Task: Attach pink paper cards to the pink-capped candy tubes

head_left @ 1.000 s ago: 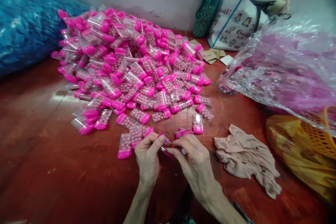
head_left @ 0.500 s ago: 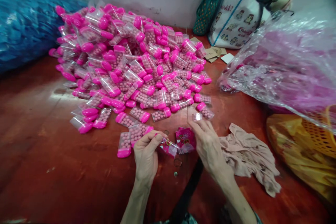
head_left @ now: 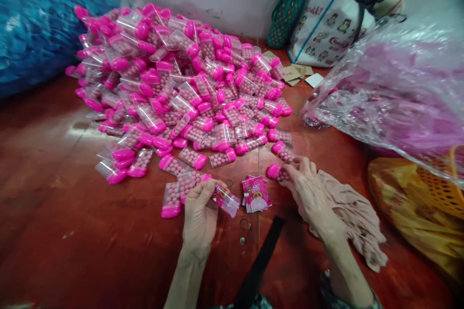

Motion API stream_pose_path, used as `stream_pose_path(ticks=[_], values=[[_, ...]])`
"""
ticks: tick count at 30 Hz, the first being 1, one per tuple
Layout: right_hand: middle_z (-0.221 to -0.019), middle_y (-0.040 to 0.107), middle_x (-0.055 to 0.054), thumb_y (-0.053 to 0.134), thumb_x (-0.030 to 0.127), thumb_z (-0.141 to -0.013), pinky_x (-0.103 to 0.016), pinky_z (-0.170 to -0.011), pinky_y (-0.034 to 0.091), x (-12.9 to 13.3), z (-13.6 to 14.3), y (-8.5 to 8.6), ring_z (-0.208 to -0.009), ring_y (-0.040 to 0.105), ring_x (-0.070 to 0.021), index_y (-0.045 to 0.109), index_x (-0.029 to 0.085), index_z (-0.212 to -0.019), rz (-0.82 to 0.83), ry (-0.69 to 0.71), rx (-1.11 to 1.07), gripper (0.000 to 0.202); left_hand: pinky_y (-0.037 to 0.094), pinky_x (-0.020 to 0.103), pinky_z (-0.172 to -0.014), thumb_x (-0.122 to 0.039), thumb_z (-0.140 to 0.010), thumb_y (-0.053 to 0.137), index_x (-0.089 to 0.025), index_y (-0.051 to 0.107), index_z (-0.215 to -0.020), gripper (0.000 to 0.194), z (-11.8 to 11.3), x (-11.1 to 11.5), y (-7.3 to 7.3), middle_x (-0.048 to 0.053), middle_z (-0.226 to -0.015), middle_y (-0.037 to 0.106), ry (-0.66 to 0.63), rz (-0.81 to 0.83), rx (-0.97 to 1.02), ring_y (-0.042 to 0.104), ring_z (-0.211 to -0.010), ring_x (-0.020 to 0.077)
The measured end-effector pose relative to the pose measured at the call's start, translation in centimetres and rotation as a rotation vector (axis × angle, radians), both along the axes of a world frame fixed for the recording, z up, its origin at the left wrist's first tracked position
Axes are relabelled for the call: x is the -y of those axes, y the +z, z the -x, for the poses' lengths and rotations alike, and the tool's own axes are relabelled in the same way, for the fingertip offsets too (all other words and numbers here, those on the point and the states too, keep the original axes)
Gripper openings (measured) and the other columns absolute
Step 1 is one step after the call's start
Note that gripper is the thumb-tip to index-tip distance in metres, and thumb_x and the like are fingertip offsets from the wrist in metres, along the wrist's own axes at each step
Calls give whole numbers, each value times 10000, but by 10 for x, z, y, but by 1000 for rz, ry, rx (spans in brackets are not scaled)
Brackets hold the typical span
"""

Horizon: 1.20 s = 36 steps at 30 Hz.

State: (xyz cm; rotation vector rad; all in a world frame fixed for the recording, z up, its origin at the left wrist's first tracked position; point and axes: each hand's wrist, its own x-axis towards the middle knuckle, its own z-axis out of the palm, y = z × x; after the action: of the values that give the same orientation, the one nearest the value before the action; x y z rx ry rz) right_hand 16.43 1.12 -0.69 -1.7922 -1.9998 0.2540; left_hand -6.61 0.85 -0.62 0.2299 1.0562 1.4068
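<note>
Between its thumb and fingers my left hand (head_left: 201,207) pinches a pink printed label piece (head_left: 225,199) with a clear lower end. My right hand (head_left: 304,186) has its fingers closed on a candy container (head_left: 278,173) with a pink cap and pink balls, low over the floor. A small stack of pink printed cards (head_left: 256,194) lies between the hands. Beyond them rises a large pile of pink-capped candy containers (head_left: 188,91). A few more, including one upright container (head_left: 171,199), lie just left of my left hand.
A beige cloth (head_left: 351,217) lies beside my right forearm. At the right are a clear plastic bag (head_left: 391,91) and a yellow bag (head_left: 409,212). A blue bag (head_left: 39,29) stands left, a white tote (head_left: 326,26) at the back. A black strap (head_left: 261,260) lies in front.
My right hand has moved right, away from the card stack, and now has a filled candy container in its fingers. The piece in my left hand has tilted, showing its printed face.
</note>
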Motion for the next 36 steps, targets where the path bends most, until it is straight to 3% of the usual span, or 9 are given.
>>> stream_pose_path(ticks=[3, 7, 12, 16, 19, 22, 26, 31, 36], values=[[-1160, 527, -135, 428, 330, -855, -464, -839, 411, 7, -5, -7, -1074, 476, -303, 513, 206, -1127, 35, -11, -12, 311, 485, 213, -563, -234, -685, 673, -137, 679, -699, 98, 0, 0, 1, 14, -671, 643, 13, 1, 19, 581, -617, 113], [-920, 629, -107, 478, 375, -824, -391, -698, 480, 3, -2, -8, -847, 586, -265, 554, 194, -967, 136, -94, -154, 243, 484, 211, -544, -239, -685, 674, -133, 678, -708, 108, -1, 0, 2, 19, -676, 645, 13, -5, 11, 579, -614, 114], [-806, 650, -62, 556, 381, -784, -309, -611, 505, 8, 16, 17, -701, 618, -200, 534, 183, -895, 316, -205, -573, 229, 481, 202, -556, -245, -674, 682, -123, 672, -678, 123, -3, -1, 1, 18, -661, 647, 48, -7, -26, 578, -612, 108], [-829, 651, -67, 626, 357, -739, -317, -629, 509, 31, 37, 39, -714, 619, -201, 548, 191, -911, 267, -298, -656, 252, 480, 204, -550, -244, -659, 692, -127, 668, -664, 120, -4, -1, -1, 22, -674, 659, 71, 4, -50, 584, -610, 111], [-798, 657, -59, 641, 336, -725, -303, -600, 502, 44, 55, 45, -682, 615, -194, 557, 200, -908, 284, -224, -738, 243, 485, 211, -580, -242, -643, 702, -128, 666, -642, 119, -5, -1, -2, 21, -668, 666, 98, -14, -78, 587, -603, 110], [-734, 655, -27, 641, 302, -724, -271, -590, 479, 48, 72, 45, -648, 606, -172, 555, 202, -865, 423, -159, -754, 193, 479, 216, -560, -244, -633, 707, -135, 670, -640, 115, -5, -1, -1, 19, -671, 669, 108, -40, -94, 577, -563, 105], [-679, 631, -4, 635, 266, -713, -253, -598, 451, 46, 89, 44, -623, 574, -156, 550, 195, -830, 474, -168, -709, 161, 456, 190, -521, -240, -621, 717, -140, 668, -629, 112, -6, -1, 1, 15, -660, 670, 129, -68, -95, 567, -557, 97], [-615, 579, 18, 628, 295, -717, -220, -550, 405, 42, 94, 48, -570, 510, -130, 573, 182, -794, 515, -158, -765, 147, 469, 200, -583, -240, -619, 722, -149, 664, -613, 108, -7, -1, 2, 12, -666, 679, 132, -69, -101, 589, -606, 106], [-673, 590, 17, 594, 360, -766, -207, -560, 388, 41, 86, 45, -621, 500, -126, 630, 203, -902, 645, -119, -911, 211, 476, 220, -625, -226, -628, 709, -155, 656, -594, 95, -7, -1, 2, 12, -660, 683, 133, -86, -131, 605, -639, 123]])
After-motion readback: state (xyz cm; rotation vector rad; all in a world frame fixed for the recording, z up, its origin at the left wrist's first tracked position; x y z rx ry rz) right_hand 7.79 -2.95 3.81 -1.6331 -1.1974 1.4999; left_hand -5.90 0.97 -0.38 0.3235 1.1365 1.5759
